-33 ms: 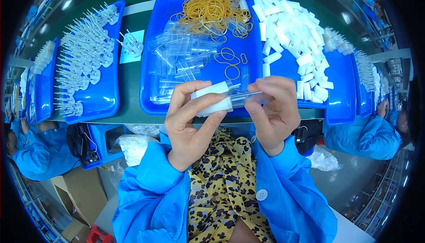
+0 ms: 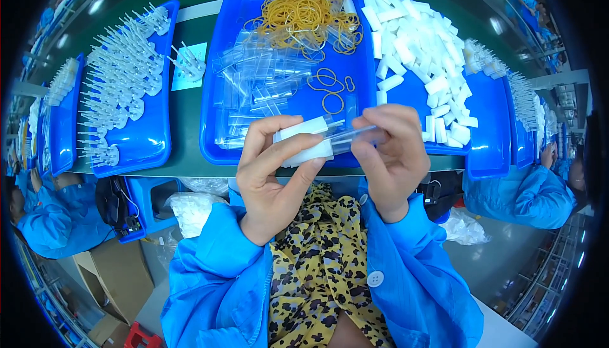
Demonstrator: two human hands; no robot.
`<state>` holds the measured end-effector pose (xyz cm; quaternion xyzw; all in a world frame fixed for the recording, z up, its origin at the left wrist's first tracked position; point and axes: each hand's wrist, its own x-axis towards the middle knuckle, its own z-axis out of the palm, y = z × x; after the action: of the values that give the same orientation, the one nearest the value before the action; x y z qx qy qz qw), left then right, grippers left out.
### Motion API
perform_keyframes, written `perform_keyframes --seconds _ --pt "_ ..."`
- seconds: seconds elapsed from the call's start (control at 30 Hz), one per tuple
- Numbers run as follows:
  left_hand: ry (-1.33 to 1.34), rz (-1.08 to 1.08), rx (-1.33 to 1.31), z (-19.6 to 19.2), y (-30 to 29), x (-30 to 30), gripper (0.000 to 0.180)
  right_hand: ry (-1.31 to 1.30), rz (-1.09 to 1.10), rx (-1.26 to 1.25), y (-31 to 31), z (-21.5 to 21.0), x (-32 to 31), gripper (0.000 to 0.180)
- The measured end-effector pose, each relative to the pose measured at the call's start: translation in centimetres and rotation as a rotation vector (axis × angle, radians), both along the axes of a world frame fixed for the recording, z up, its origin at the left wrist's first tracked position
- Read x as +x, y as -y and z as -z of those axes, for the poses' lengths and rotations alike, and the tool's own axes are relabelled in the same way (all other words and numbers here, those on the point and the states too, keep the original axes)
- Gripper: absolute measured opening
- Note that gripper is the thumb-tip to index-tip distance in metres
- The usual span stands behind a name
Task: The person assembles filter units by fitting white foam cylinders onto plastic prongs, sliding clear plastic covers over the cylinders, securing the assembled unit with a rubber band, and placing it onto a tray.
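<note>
Above the near edge of the table, my left hand (image 2: 273, 174) grips white foam blocks (image 2: 311, 156) between thumb and fingers. Thin white prongs (image 2: 338, 123) stick out from the right end of the blocks. A clear plastic sleeve (image 2: 346, 140) lies over some of these prongs, pointing right. Its far end sits between the thumb and curled fingers of my right hand (image 2: 396, 158), whose fingertips are slightly blurred. My left fingers hide part of the foam.
A blue tray (image 2: 211, 113) holds clear plastic pieces (image 2: 269, 72) and yellow rubber bands (image 2: 301, 15). White foam blocks (image 2: 412, 44) fill a tray at right. Pronged white parts (image 2: 124, 75) fill another at left; one more (image 2: 188, 63) lies on a card. People in blue sit on both sides.
My right hand's fingers have shifted slightly and lifted a little around the sleeve's end, and a prong shows more plainly through the plastic. My left hand is still.
</note>
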<state>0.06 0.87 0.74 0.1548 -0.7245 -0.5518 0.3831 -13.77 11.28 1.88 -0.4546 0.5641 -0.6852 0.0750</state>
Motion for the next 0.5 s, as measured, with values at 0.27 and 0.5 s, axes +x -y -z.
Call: perform_keyframes --seconds 0.27,0.5 --pt "-0.023 -0.062 0.143 0.3 -0.4 -0.3 0.03 -0.057 0.011 0.074 0.1 0.3 0.8 0.032" --pt "-0.063 -0.01 0.217 0.3 -0.7 -0.5 0.038 0.231 0.023 0.058 0.8 1.2 0.9 0.049"
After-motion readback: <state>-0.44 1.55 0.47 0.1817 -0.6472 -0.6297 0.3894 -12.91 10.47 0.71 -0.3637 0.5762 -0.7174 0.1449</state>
